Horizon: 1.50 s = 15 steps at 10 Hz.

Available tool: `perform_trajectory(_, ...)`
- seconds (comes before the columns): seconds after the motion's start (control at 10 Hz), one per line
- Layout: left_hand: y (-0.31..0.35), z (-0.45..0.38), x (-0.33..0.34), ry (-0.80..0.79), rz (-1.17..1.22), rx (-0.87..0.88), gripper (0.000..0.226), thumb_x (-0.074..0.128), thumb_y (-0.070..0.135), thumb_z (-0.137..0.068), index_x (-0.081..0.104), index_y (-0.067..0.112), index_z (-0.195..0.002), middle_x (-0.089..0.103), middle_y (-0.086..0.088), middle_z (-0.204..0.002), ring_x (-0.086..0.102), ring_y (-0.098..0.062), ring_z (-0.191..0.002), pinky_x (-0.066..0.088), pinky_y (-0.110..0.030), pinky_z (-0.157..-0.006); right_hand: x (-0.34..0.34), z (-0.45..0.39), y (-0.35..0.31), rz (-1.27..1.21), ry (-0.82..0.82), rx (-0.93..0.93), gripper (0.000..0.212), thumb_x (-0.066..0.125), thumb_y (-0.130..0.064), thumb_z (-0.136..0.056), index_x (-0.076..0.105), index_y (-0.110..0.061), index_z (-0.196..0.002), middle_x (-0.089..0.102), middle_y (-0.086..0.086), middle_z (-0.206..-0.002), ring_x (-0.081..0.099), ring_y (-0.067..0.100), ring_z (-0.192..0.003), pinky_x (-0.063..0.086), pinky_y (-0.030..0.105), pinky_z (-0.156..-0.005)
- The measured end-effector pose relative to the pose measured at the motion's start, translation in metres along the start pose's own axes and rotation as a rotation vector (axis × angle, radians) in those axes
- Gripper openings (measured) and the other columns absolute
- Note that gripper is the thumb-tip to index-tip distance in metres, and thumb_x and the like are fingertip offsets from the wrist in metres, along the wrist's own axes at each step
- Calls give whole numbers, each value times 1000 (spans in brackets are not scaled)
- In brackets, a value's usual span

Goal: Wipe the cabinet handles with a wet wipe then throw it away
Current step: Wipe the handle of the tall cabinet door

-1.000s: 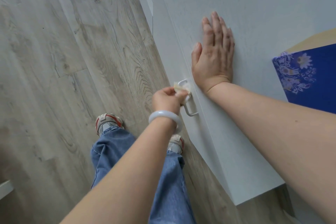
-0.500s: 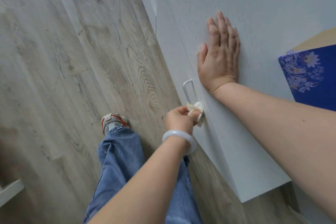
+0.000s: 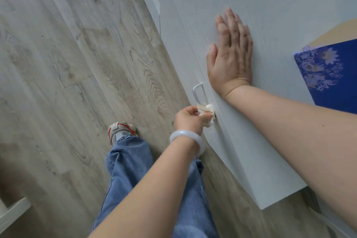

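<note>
The left hand (image 3: 188, 117) is pinching a crumpled wet wipe (image 3: 207, 111) against the lower end of the metal cabinet handle (image 3: 199, 92), whose upper end is lying bare at 12 o'clock from the wipe. At 2 o'clock from the wipe, the right hand (image 3: 230, 55) is pressing flat, fingers straight, on the white cabinet door (image 3: 270, 15).

This looks like a room in a home. The floor (image 3: 81, 67) is laid with grey-brown wood-grain planks, the sort used in living spaces. A plain white cabinet door (image 3: 260, 6) with a slim metal handle (image 3: 197, 92) stands over it, like domestic fitted furniture. At the right edge lies a blue cloth with a floral pattern (image 3: 328, 75). The person wears jeans (image 3: 131, 164) and casual sneakers (image 3: 120, 130), everyday clothing rather than work gear.
</note>
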State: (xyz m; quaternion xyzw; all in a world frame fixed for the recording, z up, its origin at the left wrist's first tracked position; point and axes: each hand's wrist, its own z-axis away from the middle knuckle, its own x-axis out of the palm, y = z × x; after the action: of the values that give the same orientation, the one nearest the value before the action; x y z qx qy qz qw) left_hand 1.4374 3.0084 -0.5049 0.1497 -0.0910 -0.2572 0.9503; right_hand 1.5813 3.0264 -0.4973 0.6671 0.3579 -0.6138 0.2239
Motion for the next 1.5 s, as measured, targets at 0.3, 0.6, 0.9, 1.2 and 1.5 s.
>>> perform_trajectory(0.3, 51, -28, -22, -192, 293, 27, 17, 67, -3, -81, 64, -2, -97, 68, -12, -85, 67, -19, -71, 57, -27, -72, -1, 0, 0, -4, -14, 8, 59, 35, -26, -89, 36, -11, -146, 27, 10, -156, 25, 25, -144, 17, 42, -119)
perform_trajectory(0.6, -16, -14, 6, -95, 709, 77, 17, 61, 0, -87, 58, 12, -76, 69, -1, -71, 66, -9, -62, 55, -20, -63, 1, 0, 1, -28, 17, -5, 58, 36, -26, -88, 40, -11, -144, 31, 11, -154, 28, 26, -143, 18, 42, -118)
perform_trajectory(0.9, -48, 6, 29, 169, 523, 211, 15, 69, -3, -80, 61, 7, -88, 70, -8, -83, 65, -15, -76, 53, -25, -79, 2, 1, 1, -22, 21, -7, 57, 36, -28, -88, 42, -11, -142, 32, 11, -154, 29, 27, -142, 18, 42, -118)
perform_trajectory(1.2, -12, -8, 6, 102, -167, 168, 19, 76, 8, -75, 62, 19, -69, 69, -5, -75, 66, -22, -72, 58, -39, -77, 1, 0, 1, -21, 8, -2, 58, 37, -27, -88, 40, -11, -144, 31, 10, -154, 28, 26, -143, 18, 42, -118)
perform_trajectory(1.5, 31, -11, -26, 213, -142, 232, 15, 77, 11, -74, 66, 21, -72, 71, -6, -79, 70, -25, -76, 58, -44, -80, -1, 0, 2, -13, -32, 1, 59, 37, -26, -88, 37, -11, -145, 28, 10, -155, 26, 26, -143, 16, 42, -118)
